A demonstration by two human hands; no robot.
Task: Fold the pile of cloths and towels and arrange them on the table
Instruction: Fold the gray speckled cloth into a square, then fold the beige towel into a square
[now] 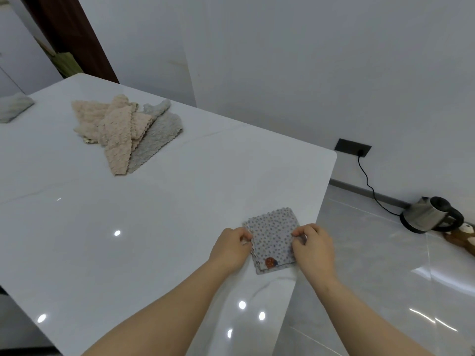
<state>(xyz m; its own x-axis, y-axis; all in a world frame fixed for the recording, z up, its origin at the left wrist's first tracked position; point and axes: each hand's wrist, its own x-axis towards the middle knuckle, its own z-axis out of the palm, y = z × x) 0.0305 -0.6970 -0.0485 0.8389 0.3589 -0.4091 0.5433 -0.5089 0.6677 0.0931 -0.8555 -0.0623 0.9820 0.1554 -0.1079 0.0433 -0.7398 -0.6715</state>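
You have the dotted cloth point(273, 240) lying flat near the right edge of the table point(154, 214), folded into a small layered square. Your left hand point(231, 249) pinches its left edge with curled fingers, and your right hand point(312, 246) pinches the right edge the same way. Gripping both sides at once lets you square the layers and keep the wavy edges lined up. I can't quite tell whether your thumbs go under the layers, since your knuckles hide them.

Working at this near corner makes sense, because it keeps a finished piece apart from the unfolded ones. The pile point(118, 134) of beige and grey cloths lies well apart, toward the far left. The cloths there are loosely overlapped and not yet folded, so they sit out of the way of your fold. Another greyish cloth point(14, 106) sits at the far left edge, seemingly folded. I judge this fold nearly finished, with most of the task left. A kettle point(431, 214) stands on the floor to the right, away from the work.
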